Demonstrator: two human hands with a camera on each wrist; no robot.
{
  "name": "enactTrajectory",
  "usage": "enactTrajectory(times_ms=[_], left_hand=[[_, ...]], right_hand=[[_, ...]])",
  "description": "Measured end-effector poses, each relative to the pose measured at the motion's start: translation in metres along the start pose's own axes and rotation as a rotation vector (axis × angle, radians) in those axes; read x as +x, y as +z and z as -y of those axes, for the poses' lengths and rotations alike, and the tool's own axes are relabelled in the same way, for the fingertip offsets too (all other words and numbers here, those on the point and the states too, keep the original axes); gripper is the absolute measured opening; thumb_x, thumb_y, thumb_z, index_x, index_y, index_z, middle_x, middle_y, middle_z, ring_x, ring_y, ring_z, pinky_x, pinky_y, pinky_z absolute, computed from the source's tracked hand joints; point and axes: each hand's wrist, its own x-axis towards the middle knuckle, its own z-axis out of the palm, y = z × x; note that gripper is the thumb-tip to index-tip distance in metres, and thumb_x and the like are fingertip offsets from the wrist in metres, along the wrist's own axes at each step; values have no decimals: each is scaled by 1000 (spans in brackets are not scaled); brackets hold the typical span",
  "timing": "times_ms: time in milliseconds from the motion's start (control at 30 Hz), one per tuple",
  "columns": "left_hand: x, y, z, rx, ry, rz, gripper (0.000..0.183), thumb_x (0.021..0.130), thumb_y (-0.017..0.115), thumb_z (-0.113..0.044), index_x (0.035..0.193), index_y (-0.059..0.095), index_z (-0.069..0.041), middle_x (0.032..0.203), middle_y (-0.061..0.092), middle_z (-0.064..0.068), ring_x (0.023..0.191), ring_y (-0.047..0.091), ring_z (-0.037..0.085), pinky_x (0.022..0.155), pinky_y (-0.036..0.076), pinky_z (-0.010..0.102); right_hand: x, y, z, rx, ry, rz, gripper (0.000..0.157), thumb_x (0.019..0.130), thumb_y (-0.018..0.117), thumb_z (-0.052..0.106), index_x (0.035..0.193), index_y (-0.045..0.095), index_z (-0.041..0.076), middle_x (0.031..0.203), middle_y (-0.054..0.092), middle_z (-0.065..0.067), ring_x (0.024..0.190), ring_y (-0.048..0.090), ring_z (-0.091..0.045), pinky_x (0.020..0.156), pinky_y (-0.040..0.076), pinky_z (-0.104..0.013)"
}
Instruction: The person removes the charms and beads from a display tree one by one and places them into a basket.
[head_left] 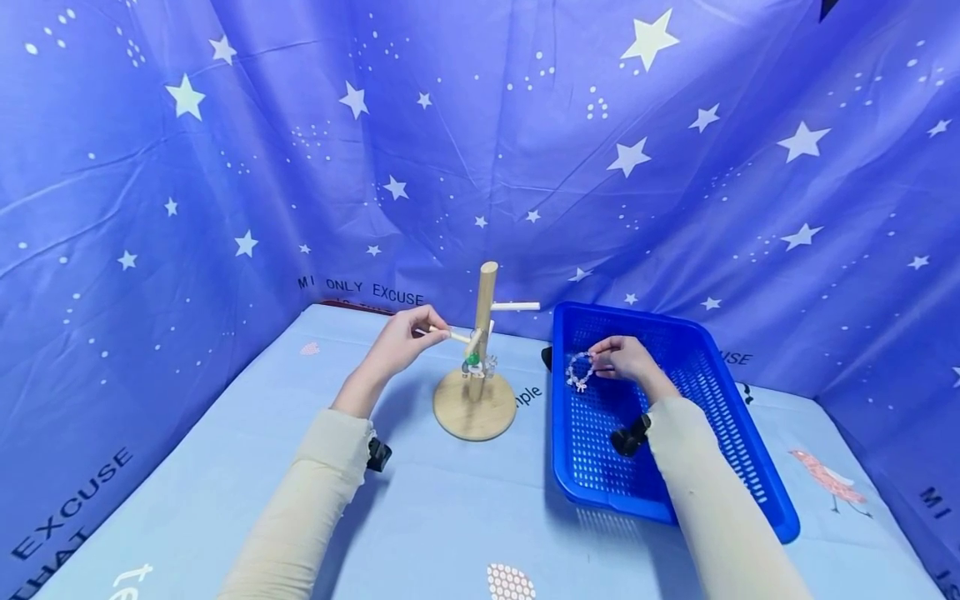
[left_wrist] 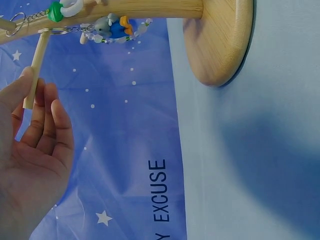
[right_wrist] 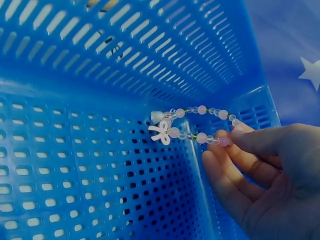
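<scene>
My left hand (head_left: 407, 340) pinches the end of a peg (left_wrist: 36, 70) on a wooden stand (head_left: 486, 292). Keychains with a green bead (left_wrist: 56, 12) and a small grey-and-blue figure (left_wrist: 114, 27) hang on the stand, along with a clear beaded loop partly behind the figure. Over the blue basket (head_left: 564, 467), my right hand (head_left: 628, 363) pinches a pink and clear beaded bracelet (right_wrist: 201, 137) between thumb and fingers. From the bracelet hangs a pale pink bow charm (right_wrist: 161, 132), with a whitish charm beside it.
The stand's round wooden base (head_left: 450, 408) rests on a light blue tablecloth (head_left: 450, 525). Another peg (head_left: 517, 307) sticks out toward the right. A dark blue star-print curtain (head_left: 480, 125) rises behind the table and on both sides.
</scene>
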Motion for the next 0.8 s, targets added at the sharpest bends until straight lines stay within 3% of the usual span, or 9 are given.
enactTrajectory(times_ms=[300, 567, 800], left_hand=[[0, 1, 1, -9, 12, -13, 6, 87, 67, -16, 87, 64, -10, 87, 66, 6, 78, 62, 19, 71, 50, 32], [0, 1, 0, -9, 8, -13, 7, 87, 67, -16, 87, 64, -11, 87, 66, 6, 77, 61, 19, 70, 50, 32], [-1, 1, 0, -12, 15, -14, 8, 87, 67, -17, 88, 64, -10, 88, 65, 6, 77, 60, 19, 69, 50, 31]], right_hand=[[4, -4, -8, -64, 60, -64, 27, 94, 48, -1, 117, 51, -13, 95, 65, -15, 78, 63, -14, 80, 56, -34], [-1, -7, -8, -83, 86, -71, 32, 95, 47, 0, 124, 48, -13, 104, 63, -19, 85, 63, -20, 81, 55, -37], [-4, -8, -5, -94, 73, -71, 34, 96, 47, 4, 126, 47, -11, 110, 63, -22, 84, 64, -18, 82, 55, -38]])
